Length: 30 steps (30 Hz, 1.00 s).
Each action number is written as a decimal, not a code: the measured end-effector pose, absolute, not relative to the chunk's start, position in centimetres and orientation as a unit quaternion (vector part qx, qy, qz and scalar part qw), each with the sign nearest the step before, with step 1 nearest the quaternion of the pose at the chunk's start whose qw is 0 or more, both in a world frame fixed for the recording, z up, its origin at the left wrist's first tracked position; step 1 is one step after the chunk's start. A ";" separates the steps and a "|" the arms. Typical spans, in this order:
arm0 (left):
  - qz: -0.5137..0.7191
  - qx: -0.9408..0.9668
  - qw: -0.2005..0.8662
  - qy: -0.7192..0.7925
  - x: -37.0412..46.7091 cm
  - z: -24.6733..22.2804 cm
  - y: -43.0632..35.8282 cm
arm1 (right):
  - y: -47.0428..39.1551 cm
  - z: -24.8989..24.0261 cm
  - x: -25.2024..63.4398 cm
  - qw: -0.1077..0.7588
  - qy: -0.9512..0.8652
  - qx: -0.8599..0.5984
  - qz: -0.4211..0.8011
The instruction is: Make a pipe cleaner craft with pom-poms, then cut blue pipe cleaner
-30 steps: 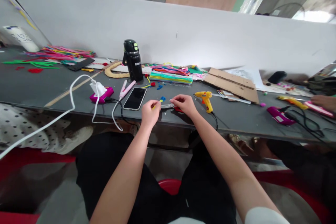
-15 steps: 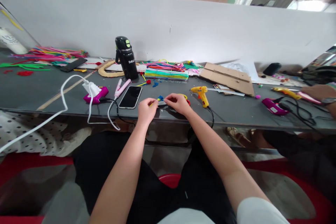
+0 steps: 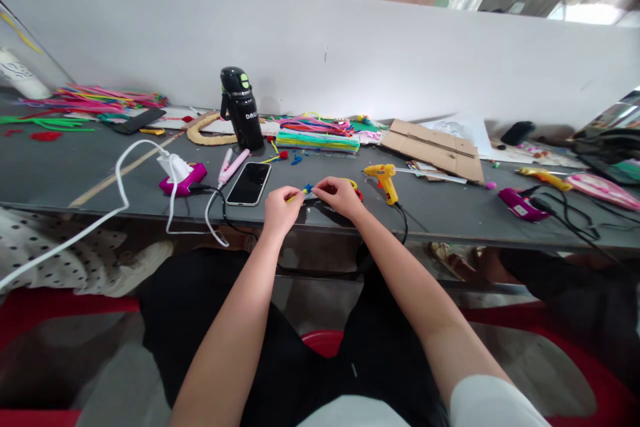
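Note:
Close to the table's front edge, my left hand pinches a small yellow stem with a blue piece at its end; it looks like pipe cleaner. My right hand is closed in a pinch at the blue piece's right side; what lies between its fingertips is too small to make out. Partly hidden behind my right hand is a red and yellow item. A yellow glue gun rests to the right, and a phone lies left of my left hand.
Behind stand a black bottle and bundles of pipe cleaners. A pink hair straightener, a purple power adapter and white cable lie left. Cardboard is at the back right; another purple adapter sits far right.
The yellow and blue piece has shifted slightly between my fingertips. At the far right, another person's hand has left the view, and a pink oval item there now shows fully.

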<state>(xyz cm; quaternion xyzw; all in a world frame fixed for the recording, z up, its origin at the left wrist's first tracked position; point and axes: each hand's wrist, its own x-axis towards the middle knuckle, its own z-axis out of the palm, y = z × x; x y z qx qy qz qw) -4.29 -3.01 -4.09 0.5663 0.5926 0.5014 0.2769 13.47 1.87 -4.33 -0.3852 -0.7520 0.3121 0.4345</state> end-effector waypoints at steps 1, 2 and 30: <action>0.501 0.568 0.277 0.591 -4.3 -4.1 -3.0 | 1.9 -4.3 13.5 0.435 -0.751 -0.387 0.312; 0.501 0.570 0.276 0.590 -4.3 -4.2 -3.0 | 1.9 -4.4 13.5 0.435 -0.751 -0.387 0.312; 0.487 0.604 0.268 0.571 -4.6 -4.7 -2.6 | 1.8 -3.8 14.3 0.431 -0.726 -0.288 0.451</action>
